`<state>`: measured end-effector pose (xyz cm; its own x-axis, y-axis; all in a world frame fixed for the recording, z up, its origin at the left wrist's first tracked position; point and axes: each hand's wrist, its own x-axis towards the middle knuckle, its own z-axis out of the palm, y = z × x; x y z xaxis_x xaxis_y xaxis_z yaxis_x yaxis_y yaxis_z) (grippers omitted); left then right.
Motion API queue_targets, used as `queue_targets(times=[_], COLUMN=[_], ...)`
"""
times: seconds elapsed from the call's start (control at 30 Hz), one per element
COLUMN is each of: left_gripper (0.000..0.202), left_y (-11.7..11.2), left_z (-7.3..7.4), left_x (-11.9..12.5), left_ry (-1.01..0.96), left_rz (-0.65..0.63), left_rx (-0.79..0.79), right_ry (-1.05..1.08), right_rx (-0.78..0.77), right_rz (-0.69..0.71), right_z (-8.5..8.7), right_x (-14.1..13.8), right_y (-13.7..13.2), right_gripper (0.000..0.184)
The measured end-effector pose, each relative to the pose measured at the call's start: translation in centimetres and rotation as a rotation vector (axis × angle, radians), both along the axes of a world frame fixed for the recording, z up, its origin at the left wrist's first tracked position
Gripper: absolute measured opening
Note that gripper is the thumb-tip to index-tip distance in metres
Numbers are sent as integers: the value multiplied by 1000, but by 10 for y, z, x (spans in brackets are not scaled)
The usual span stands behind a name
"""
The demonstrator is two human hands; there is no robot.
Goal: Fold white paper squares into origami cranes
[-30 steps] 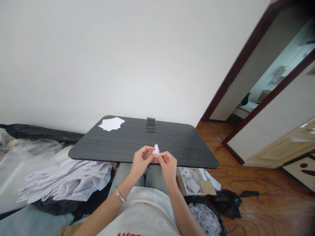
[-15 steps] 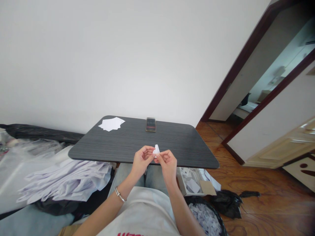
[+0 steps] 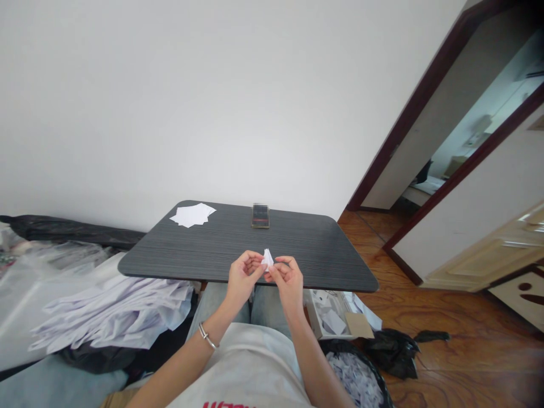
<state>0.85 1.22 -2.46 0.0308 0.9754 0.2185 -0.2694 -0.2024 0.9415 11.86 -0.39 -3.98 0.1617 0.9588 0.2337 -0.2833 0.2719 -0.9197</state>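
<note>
Head view: person sits at a dk grey table (image 3: pixel 221 241), both hands up over its near edge, approx. mid. L hand (image 3: pixel 243 273) has a small folded white paper (image 3: pixel 267 260) pinched btwn thumb & fingertips, pointed end up; paper's just above the tabletop, btwn the two hands. R hand (image 3: pixel 289 279) is right at the paper's lower R side, thumb tip by its bottom edge, index lifted & standing apart from it; can't tell if the other R fingers grip, as they're partly hidden. Metal bracelet (image 3: pixel 207 335) on L wrist.

On the table: loose stack of white sheets (image 3: pixel 192 215) at far L corner, well apart from the hands; dk rectangular device (image 3: pixel 260 216) near the far edge, approx. centre, its face pixelated.

Off the table, L: heap of white cloth (image 3: pixel 114 314), w/ clear plastic (image 3: pixel 25 306) beside it. R: open box (image 3: pixel 313 322) w/ white papers in it, below table level; nr it a blk bag (image 3: pixel 395 351) on the wood floor (image 3: pixel 463 345), plus a blk-lined container (image 3: pixel 385 391) full of small white paper pieces (image 3: pixel 352 377).
</note>
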Motion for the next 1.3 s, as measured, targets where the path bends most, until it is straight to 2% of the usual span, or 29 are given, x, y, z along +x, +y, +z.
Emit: queue_targets(times=[0.4, 0.6, 0.83, 0.97, 1.07, 1.3], left_gripper=[20, 18, 19, 19, 21, 19], left_y=[0, 0, 0, -1, 0, 1], left_z=[-1, -2, -1, 1, 1, -5], left_x=[1, -1, 0, 0, -1, 0], left_ry=[-36, -41, -80, -149, -114, -77], left_rz=[-51, 5, -7, -50, -82, -156], left_rx=[-10, -9, -15, -50, -66, -53], right_ry=[-12, 4, 31, 101, 151, 165], right_rx=[48, 39, 42, 14, -13, -39], right_rz=[-8, 32, 24, 30, 30, 61], right_z=[-2, -4, -3, -1, 0, 0], right_x=[0, 0, -2, 0, 2, 3], right_y=[0, 1, 0, -1, -1, -1], right_gripper=[21, 22, 20, 20, 21, 8])
